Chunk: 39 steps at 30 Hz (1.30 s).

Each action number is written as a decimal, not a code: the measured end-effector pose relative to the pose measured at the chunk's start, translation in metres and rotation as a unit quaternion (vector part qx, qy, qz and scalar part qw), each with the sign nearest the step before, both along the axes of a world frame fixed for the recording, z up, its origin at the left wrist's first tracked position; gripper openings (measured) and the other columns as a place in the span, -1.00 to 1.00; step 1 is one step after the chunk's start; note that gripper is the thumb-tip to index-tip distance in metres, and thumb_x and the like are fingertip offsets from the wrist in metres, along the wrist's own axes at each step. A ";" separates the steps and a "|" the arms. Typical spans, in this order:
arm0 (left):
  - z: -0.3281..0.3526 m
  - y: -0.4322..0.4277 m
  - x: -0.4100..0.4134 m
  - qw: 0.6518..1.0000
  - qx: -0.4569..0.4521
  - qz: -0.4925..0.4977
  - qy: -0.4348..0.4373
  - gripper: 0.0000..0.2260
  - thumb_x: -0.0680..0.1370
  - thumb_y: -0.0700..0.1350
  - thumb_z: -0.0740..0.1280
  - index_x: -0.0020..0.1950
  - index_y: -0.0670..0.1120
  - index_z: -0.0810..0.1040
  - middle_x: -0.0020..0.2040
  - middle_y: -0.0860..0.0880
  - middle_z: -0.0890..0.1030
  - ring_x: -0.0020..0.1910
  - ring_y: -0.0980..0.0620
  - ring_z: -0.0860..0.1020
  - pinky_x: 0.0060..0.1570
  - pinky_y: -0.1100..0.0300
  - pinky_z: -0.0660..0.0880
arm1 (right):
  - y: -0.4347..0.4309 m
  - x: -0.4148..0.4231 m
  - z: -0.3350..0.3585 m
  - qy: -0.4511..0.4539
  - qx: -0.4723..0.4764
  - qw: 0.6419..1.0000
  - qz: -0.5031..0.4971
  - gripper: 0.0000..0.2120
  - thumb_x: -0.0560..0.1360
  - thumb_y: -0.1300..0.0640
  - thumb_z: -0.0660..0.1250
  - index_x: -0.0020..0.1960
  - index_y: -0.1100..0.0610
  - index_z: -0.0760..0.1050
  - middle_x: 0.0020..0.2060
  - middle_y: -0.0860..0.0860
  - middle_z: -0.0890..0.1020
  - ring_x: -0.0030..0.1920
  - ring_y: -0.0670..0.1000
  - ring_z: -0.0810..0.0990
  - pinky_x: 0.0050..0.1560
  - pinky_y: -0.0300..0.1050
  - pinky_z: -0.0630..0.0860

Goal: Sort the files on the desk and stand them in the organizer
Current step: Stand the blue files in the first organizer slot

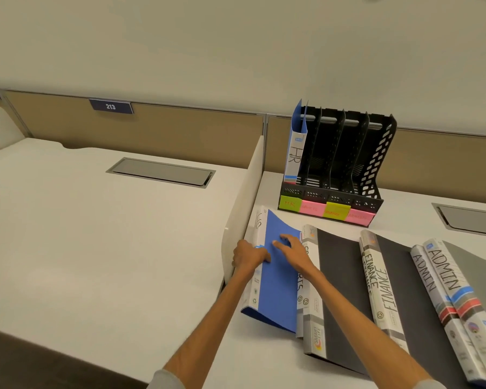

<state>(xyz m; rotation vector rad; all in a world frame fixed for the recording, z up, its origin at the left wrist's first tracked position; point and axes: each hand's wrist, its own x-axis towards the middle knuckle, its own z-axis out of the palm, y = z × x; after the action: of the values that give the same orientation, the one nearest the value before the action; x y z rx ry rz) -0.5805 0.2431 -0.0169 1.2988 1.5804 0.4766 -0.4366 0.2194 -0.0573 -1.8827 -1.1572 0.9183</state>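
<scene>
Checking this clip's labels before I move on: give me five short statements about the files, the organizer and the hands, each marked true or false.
1. An HR file stands in the leftmost slot of the organizer. True.
2. The left hand and the right hand are both on the blue file lying on the desk. True.
3. The FINANCE files already stand in the organizer. False: they lie flat on the desk.
4. The sticky labels on the organizer's front are all pink. False: green and pink alternate.
5. The ADMIN files lie to the right of the FINANCE files. True.
</scene>
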 end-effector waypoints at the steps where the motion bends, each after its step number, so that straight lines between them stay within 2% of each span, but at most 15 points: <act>1: 0.005 0.001 0.000 1.000 0.007 -0.003 -0.015 -0.62 0.22 -0.18 0.54 -0.01 -0.19 0.57 -0.08 -0.11 0.66 -0.18 -0.09 0.65 -0.18 0.09 0.62 | 0.002 0.001 0.005 0.005 0.009 1.000 -0.008 -0.53 0.59 0.03 0.30 0.44 0.20 0.34 0.41 0.11 0.39 0.39 0.09 0.40 0.40 -0.02 0.34; 3: 0.013 0.002 0.000 0.999 0.029 -0.006 -0.033 -0.67 0.22 -0.17 0.54 -0.07 -0.17 0.59 -0.12 -0.08 0.67 -0.25 -0.04 0.65 -0.29 0.16 0.60 | 0.007 0.003 0.016 0.021 0.026 0.999 -0.018 -0.54 0.59 0.02 0.29 0.42 0.19 0.36 0.40 0.10 0.42 0.37 0.08 0.42 0.37 -0.02 0.36; 5: 0.020 0.002 0.001 0.998 0.052 -0.008 -0.047 -0.72 0.23 -0.17 0.54 -0.11 -0.15 0.60 -0.12 -0.08 0.68 -0.25 -0.06 0.67 -0.21 0.11 0.64 | 0.012 0.006 0.027 0.034 0.042 0.998 -0.021 -0.54 0.60 0.01 0.28 0.42 0.19 0.37 0.38 0.10 0.45 0.36 0.08 0.43 0.36 -0.02 0.36; 8: 0.034 -0.003 0.004 0.995 0.090 -0.018 -0.051 -0.69 0.26 -0.15 0.54 -0.05 -0.14 0.59 -0.10 -0.06 0.68 -0.28 -0.02 0.67 -0.30 0.21 0.59 | 0.016 0.010 0.041 0.032 0.056 0.998 -0.017 -0.53 0.60 -0.03 0.27 0.43 0.15 0.36 0.38 0.10 0.45 0.35 0.10 0.44 0.32 0.01 0.38; 11: 0.052 -0.006 0.003 0.989 0.134 -0.019 -0.058 -0.68 0.26 -0.13 0.53 -0.02 -0.12 0.61 -0.10 -0.04 0.69 -0.31 0.02 0.66 -0.38 0.31 0.52 | 0.022 0.015 0.058 0.031 0.063 0.997 -0.013 -0.51 0.59 -0.08 0.27 0.45 0.08 0.33 0.40 0.10 0.42 0.36 0.11 0.41 0.31 0.14 0.44; 13: 0.066 -0.008 0.002 0.984 0.162 -0.013 -0.067 -0.67 0.26 -0.13 0.53 0.00 -0.12 0.62 -0.10 -0.04 0.69 -0.30 0.02 0.66 -0.40 0.33 0.50 | 0.026 0.018 0.074 0.049 0.067 0.997 -0.009 -0.49 0.57 -0.12 0.27 0.46 0.02 0.29 0.39 0.09 0.41 0.36 0.13 0.40 0.15 0.26 0.53; 16: 0.090 -0.010 0.003 0.976 0.203 -0.007 -0.080 -0.64 0.23 -0.13 0.52 0.01 -0.11 0.65 -0.13 -0.05 0.69 -0.33 0.06 0.64 -0.46 0.34 0.45 | 0.032 0.020 0.107 0.083 0.078 0.994 -0.006 -0.42 0.56 -0.16 0.27 0.51 -0.06 0.18 0.40 0.07 0.37 0.33 0.18 0.42 -0.09 0.30 0.62; 20: 0.116 -0.013 0.006 0.956 0.278 -0.010 -0.098 -0.63 0.26 -0.09 0.54 0.04 -0.10 0.66 -0.13 0.00 0.68 -0.38 0.17 0.59 -0.53 0.52 0.36 | 0.037 0.020 0.154 0.090 0.104 0.990 -0.020 -0.36 0.58 -0.15 0.23 0.55 -0.09 0.03 0.48 0.15 0.30 0.36 0.28 0.42 -0.01 0.40 0.57; 22: 0.127 -0.015 0.010 0.943 0.321 -0.021 -0.087 -0.63 0.27 -0.05 0.55 0.04 -0.09 0.65 -0.15 0.05 0.65 -0.38 0.21 0.56 -0.52 0.55 0.35 | 0.036 0.019 0.178 0.081 0.127 0.988 -0.015 -0.38 0.59 -0.16 0.20 0.55 -0.10 0.02 0.47 0.16 0.31 0.36 0.29 0.43 -0.07 0.33 0.61; 24: 0.135 -0.018 0.016 0.930 0.357 -0.037 -0.081 -0.64 0.29 -0.01 0.55 0.03 -0.08 0.64 -0.14 0.05 0.65 -0.34 0.18 0.57 -0.40 0.51 0.43 | 0.034 0.020 0.200 0.085 0.141 0.986 -0.016 -0.39 0.59 -0.18 0.18 0.55 -0.12 0.01 0.44 0.17 0.35 0.32 0.29 0.46 -0.11 0.28 0.61; 27: 0.140 -0.024 0.027 0.914 0.394 -0.044 -0.087 -0.59 0.30 0.03 0.56 0.08 -0.07 0.61 -0.07 -0.01 0.67 -0.22 0.10 0.61 -0.14 0.28 0.57 | 0.031 0.030 0.227 0.056 0.167 0.984 -0.025 -0.38 0.57 -0.22 0.20 0.53 -0.12 0.03 0.37 0.18 0.43 0.18 0.22 0.56 -0.19 0.17 0.63; 30: 0.141 -0.032 0.040 0.895 0.432 -0.045 -0.102 -0.55 0.32 0.06 0.55 0.13 -0.08 0.58 -0.02 -0.01 0.66 -0.23 0.15 0.57 -0.20 0.48 0.42 | 0.029 0.045 0.247 0.004 0.221 0.973 -0.062 -0.31 0.51 -0.22 0.31 0.52 -0.09 0.09 0.33 0.15 0.45 0.07 0.14 0.60 -0.27 0.05 0.65; 33: 0.141 -0.040 0.055 0.885 0.452 -0.029 -0.109 -0.47 0.33 0.06 0.56 0.22 -0.10 0.55 0.04 -0.05 0.64 -0.12 0.09 0.57 -0.14 0.49 0.36 | 0.030 0.056 0.263 -0.081 0.252 0.960 -0.091 -0.25 0.43 -0.24 0.40 0.50 -0.06 0.17 0.33 0.11 0.46 0.09 0.10 0.60 -0.10 0.11 0.66; 35: 0.143 -0.043 0.065 0.878 0.463 -0.019 -0.119 -0.44 0.32 0.03 0.57 0.26 -0.12 0.54 0.07 -0.08 0.63 -0.05 0.04 0.58 -0.08 0.40 0.42 | 0.032 0.061 0.271 -0.149 0.275 0.944 -0.109 -0.30 0.41 -0.23 0.44 0.43 0.01 0.29 0.23 0.09 0.54 0.06 0.03 0.59 0.02 -0.01 0.62; 39: 0.148 -0.041 0.077 0.865 0.481 -0.020 -0.142 -0.40 0.31 0.01 0.56 0.29 -0.12 0.51 0.05 -0.09 0.60 -0.03 0.04 0.55 -0.03 0.29 0.48 | 0.036 0.067 0.284 -0.185 0.314 0.920 -0.147 -0.51 0.39 -0.10 0.47 0.21 0.13 0.48 0.02 0.06 0.64 -0.04 0.03 0.65 -0.15 -0.25 0.54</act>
<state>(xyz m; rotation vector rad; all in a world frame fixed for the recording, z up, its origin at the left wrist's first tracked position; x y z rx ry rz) -0.5032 0.2024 0.1309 1.8557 1.0473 1.4840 -0.3697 0.2554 0.2263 -1.6453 -1.1579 -0.0033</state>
